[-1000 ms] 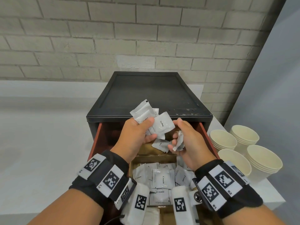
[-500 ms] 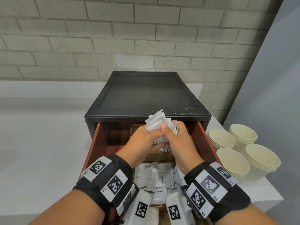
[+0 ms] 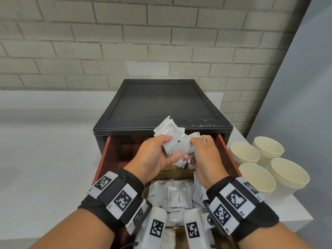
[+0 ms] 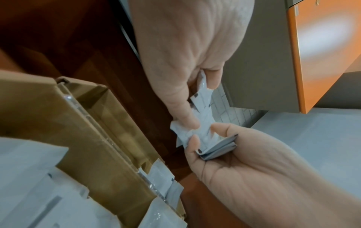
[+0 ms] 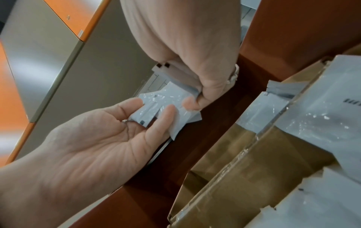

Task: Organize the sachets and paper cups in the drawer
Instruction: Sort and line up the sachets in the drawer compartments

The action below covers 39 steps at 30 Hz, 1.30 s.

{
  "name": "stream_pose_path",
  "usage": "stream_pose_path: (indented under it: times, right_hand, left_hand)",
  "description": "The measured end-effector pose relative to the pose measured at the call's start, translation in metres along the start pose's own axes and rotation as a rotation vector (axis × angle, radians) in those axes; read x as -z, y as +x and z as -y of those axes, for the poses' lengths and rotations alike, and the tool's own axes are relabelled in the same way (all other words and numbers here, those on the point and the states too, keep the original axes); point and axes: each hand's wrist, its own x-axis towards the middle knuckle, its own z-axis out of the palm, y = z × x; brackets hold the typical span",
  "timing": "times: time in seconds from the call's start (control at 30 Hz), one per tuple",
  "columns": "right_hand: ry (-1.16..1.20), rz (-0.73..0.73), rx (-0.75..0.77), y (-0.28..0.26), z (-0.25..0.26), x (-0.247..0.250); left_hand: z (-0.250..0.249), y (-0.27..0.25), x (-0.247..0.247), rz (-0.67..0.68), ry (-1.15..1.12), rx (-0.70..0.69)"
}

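Two hands, left hand [image 3: 154,155] and right hand [image 3: 203,157], fingers curled, gripping crinkly white sachets [image 3: 177,141]

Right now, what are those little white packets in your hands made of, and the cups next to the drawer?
The packets look like thin glossy plastic or foil-lined film: they crinkle and glint in the right wrist view. The cups look like matte cream paper, with thin rolled rims, nested in stacks.

white sachets [image 3: 177,143], cream paper cups [image 3: 289,174], red-brown drawer [image 3: 105,155], black cabinet [image 3: 161,103]
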Motion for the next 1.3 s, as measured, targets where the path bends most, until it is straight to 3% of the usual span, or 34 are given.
stream_pose_path:
  times: [0.2,0.33,0.57,0.93,1.13,1.3]
  right_hand:
    - [0.038,-0.149,0.120,0.004,0.010,0.011]
    - [-0.003,-0.170,0.206,0.005,0.012,0.017]
    - [-0.126,-0.032,0.233,0.003,0.010,0.016]
    - [-0.452,0.016,0.297,0.002,-0.005,-0.002]
    - [-0.374,0.055,0.241,-0.003,-0.007,-0.011]
    - [-0.244,0.095,0.220,-0.004,0.002,-0.004]
  left_hand:
    - [-0.002,0.000,0.001,-0.029,-0.031,-0.008]
    - [-0.004,-0.001,0.000,-0.046,-0.030,-0.004]
    - [-0.002,0.000,0.001,-0.042,-0.021,0.001]
    - [0.013,-0.006,-0.006,0.174,0.188,0.098]
    - [0.013,-0.004,-0.006,0.174,0.222,0.064]
    - [0.009,-0.001,-0.003,0.091,0.161,0.042]
